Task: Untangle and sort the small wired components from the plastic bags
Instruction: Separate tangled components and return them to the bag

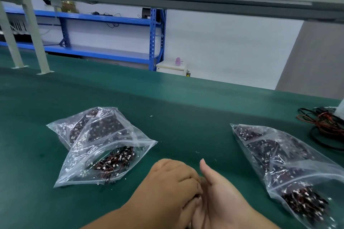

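Left hand curls onto a barely visible clump of wires in the cupped right hand, whose grip I cannot tell, between left bag and right bag: tug hard and the knot could tighten.

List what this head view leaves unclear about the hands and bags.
Head view:
Held parts: fingers of the left hand curl over the right hand, hiding whatever lies between.
right bag: bottom corner cut off by the frame edge.
left bags: components too small, blurred to count.
cable coil: cut by right edge.
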`<move>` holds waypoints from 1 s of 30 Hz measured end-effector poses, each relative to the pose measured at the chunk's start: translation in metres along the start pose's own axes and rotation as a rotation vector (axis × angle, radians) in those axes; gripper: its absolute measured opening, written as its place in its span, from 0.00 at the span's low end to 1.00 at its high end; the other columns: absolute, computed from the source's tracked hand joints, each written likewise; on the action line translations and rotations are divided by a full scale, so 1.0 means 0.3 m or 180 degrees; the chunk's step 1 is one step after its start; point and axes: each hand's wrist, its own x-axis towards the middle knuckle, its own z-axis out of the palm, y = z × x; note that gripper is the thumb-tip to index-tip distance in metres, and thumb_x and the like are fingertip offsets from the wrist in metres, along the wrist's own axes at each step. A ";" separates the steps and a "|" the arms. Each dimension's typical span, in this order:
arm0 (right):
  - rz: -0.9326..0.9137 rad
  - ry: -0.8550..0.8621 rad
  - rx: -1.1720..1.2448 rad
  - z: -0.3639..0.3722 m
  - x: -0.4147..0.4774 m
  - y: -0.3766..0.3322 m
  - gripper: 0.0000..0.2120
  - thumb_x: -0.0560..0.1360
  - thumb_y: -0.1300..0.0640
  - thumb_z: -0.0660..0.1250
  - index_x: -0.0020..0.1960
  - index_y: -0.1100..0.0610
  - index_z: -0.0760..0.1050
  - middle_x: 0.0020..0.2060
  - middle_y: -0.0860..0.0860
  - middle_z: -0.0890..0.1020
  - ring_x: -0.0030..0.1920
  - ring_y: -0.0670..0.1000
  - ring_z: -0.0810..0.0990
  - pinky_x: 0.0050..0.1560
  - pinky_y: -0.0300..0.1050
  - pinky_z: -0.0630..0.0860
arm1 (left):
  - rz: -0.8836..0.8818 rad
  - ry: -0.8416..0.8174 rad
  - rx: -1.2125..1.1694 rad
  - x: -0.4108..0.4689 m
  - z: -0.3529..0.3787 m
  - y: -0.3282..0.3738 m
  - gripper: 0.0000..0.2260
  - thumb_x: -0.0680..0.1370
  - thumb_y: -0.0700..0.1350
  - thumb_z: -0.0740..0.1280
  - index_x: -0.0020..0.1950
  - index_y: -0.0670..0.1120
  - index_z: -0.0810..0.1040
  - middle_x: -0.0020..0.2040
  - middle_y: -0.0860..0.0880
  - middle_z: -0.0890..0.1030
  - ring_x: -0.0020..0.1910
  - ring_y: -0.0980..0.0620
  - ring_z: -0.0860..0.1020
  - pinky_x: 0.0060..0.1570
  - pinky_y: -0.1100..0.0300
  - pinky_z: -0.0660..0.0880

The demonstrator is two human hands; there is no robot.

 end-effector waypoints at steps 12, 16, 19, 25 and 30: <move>-0.0230 -0.0201 -0.1219 0.022 -0.030 0.041 0.22 0.70 0.54 0.71 0.60 0.66 0.81 0.53 0.65 0.83 0.51 0.64 0.85 0.50 0.61 0.81 | -0.1553 0.0683 -0.1538 -0.004 0.007 0.003 0.07 0.72 0.57 0.63 0.43 0.57 0.80 0.46 0.59 0.79 0.47 0.57 0.80 0.45 0.55 0.79; -0.0272 0.0044 -0.1390 0.023 -0.024 0.043 0.21 0.69 0.51 0.72 0.56 0.64 0.84 0.49 0.62 0.84 0.45 0.61 0.85 0.44 0.55 0.82 | -0.1677 0.0626 -0.1787 0.000 0.008 0.005 0.06 0.74 0.53 0.64 0.45 0.59 0.81 0.47 0.60 0.80 0.44 0.59 0.81 0.42 0.61 0.79; -0.0436 0.0356 -0.1435 0.027 -0.021 0.045 0.16 0.67 0.49 0.73 0.43 0.62 0.84 0.35 0.58 0.79 0.32 0.54 0.79 0.33 0.46 0.78 | -0.1866 0.0579 -0.2102 0.003 0.008 0.005 0.08 0.76 0.48 0.65 0.45 0.59 0.82 0.45 0.60 0.80 0.37 0.61 0.80 0.38 0.65 0.76; -0.0817 0.0722 -0.1362 0.033 -0.010 0.068 0.10 0.72 0.53 0.70 0.45 0.60 0.76 0.30 0.55 0.75 0.25 0.51 0.71 0.24 0.40 0.66 | -0.2369 0.0509 -0.2598 0.008 0.009 0.009 0.10 0.78 0.41 0.67 0.42 0.53 0.83 0.33 0.52 0.80 0.30 0.55 0.79 0.34 0.62 0.76; -0.1372 0.1037 -0.1702 0.037 -0.013 0.070 0.09 0.75 0.56 0.70 0.40 0.58 0.75 0.27 0.55 0.73 0.21 0.49 0.66 0.23 0.35 0.61 | -0.2286 0.0606 -0.2283 0.011 0.007 0.000 0.07 0.75 0.43 0.72 0.40 0.53 0.79 0.32 0.54 0.81 0.30 0.60 0.76 0.34 0.65 0.74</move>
